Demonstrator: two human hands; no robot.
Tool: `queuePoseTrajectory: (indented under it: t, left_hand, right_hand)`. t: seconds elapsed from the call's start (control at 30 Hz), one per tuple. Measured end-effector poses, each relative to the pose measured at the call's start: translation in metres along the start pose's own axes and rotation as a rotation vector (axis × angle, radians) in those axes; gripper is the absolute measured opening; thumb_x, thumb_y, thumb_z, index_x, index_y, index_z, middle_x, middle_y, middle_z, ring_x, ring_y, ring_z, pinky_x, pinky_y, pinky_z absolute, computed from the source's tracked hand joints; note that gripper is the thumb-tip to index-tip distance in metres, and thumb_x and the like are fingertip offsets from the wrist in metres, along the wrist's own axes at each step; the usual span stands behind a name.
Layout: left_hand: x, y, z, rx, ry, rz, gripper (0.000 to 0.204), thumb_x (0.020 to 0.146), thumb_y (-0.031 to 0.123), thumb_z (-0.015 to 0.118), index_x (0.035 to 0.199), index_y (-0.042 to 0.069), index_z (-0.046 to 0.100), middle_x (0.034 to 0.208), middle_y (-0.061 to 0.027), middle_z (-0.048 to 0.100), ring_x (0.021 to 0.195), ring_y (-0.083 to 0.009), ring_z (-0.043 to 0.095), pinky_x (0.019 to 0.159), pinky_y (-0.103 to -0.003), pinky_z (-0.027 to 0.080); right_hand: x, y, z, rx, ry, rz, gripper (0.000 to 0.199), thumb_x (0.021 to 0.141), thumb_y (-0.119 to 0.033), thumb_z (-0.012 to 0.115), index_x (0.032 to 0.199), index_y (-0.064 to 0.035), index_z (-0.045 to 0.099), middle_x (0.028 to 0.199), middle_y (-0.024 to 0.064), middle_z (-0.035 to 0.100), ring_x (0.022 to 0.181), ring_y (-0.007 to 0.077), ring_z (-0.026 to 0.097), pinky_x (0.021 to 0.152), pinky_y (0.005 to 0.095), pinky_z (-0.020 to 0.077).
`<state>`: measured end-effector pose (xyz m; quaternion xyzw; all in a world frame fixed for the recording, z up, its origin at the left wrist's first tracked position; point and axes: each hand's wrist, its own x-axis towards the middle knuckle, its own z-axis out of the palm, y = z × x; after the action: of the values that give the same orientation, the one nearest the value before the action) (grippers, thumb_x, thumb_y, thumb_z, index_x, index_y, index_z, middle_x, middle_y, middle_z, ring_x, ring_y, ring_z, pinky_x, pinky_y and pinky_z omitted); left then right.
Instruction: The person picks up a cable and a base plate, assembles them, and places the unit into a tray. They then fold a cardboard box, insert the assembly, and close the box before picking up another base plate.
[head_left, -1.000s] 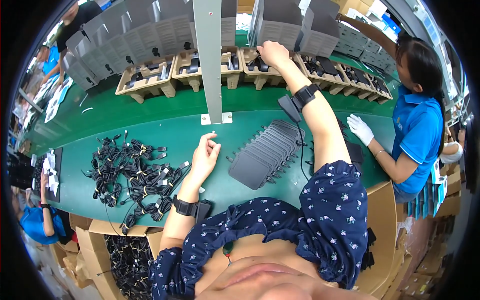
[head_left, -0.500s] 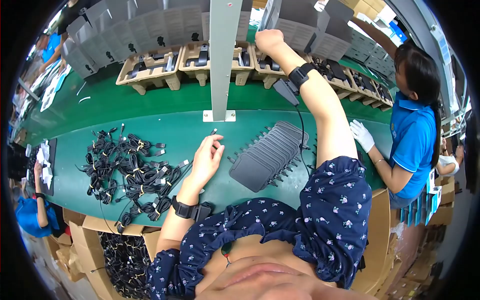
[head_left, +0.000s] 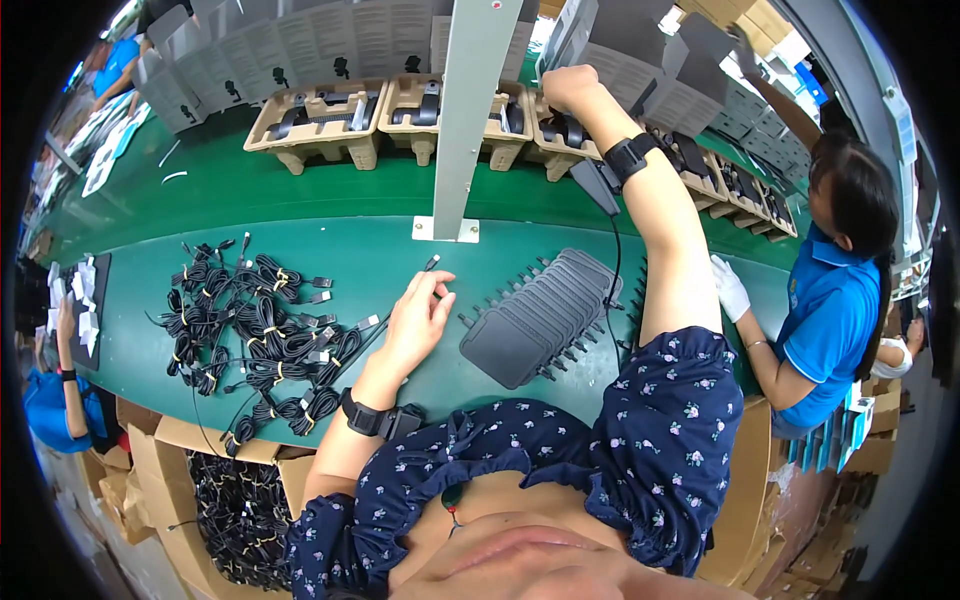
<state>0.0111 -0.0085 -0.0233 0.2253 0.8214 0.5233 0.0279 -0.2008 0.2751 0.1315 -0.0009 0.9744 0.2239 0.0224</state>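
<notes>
My left hand rests low over the green bench, its fingers curled. A black cable's plug sticks out past its far side; most of that cable is hidden under the hand. To its left lies a heap of black cables, bundled with pale ties. On its right stands a row of dark grey finned plates with short black knobs along both sides. My right arm reaches far forward. The closed right hand is above a brown pulp tray, beside a grey carton; whatever its fingers grip is hidden.
Pulp trays holding black parts line the raised green ledge, with grey cartons behind. A grey metal post rises from the bench. A box of cables sits below. A gloved co-worker works at right, another person at left.
The view has shifted slightly, so the trays and post appear farther right. My right hand stays at the far tray and my left hand keeps its pose. The co-worker's raised arm has moved.
</notes>
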Motion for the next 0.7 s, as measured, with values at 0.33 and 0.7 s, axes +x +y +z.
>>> queuePoseTrajectory:
  t: [0.33,0.7]
  left_hand:
    - [0.001,-0.002,-0.002,0.053,0.043,0.043,0.012,0.082,0.01,0.056,0.093,0.007,0.052,0.088,-0.0102,0.054,0.073,-0.0251,0.058,0.065,-0.035,0.047]
    - [-0.01,-0.013,0.005,0.137,0.013,0.01,0.012,0.084,0.016,0.054,0.094,0.011,0.05,0.095,-0.009,0.049,0.081,-0.0283,0.056,0.069,-0.041,0.046]
  right_hand:
    - [0.03,0.001,0.023,0.473,0.061,0.285,0.033,0.08,-0.024,0.05,0.103,-0.0053,0.064,0.111,0.0155,0.059,0.105,0.0298,0.057,0.084,0.0406,0.0466]
    - [-0.008,-0.05,0.054,0.283,0.358,0.238,0.027,0.082,-0.023,0.047,0.09,-0.0007,0.06,0.09,0.0172,0.063,0.078,0.033,0.062,0.069,0.0371,0.0501]
